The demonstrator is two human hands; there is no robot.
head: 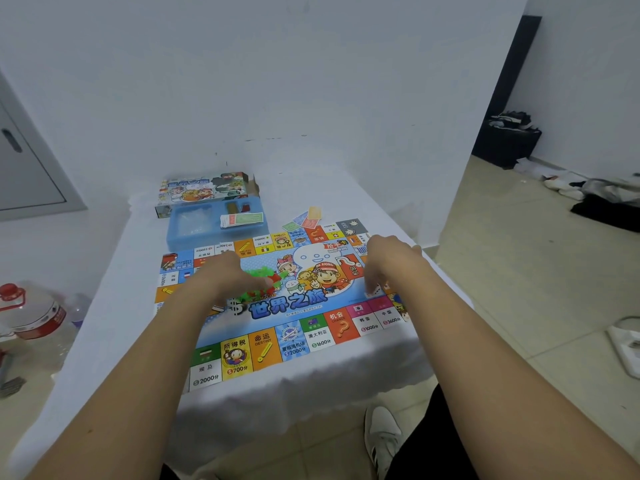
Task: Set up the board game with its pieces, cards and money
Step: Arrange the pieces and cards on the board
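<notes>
The colourful game board [294, 327] lies unfolded on a white-covered table [104, 341]. My left hand [225, 271] is over the board's middle, its fingers on a heap of small green and red plastic pieces [266, 282]. My right hand [388, 261] reaches down near the board's right edge, fingertips at a small white die [375, 289]; whether it pinches the die is unclear. Behind the board stands a blue plastic tray [180, 233] holding a stack of cards and money [242, 219]. A few loose cards [306, 218] lie by the board's far edge.
The game's printed box [204, 188] rests behind the tray against the white wall. A large water bottle with a red cap [31, 313] stands on the floor at left. Clothes and bags [602, 199] lie on the tiled floor at right. My shoe [382, 434] shows below the table.
</notes>
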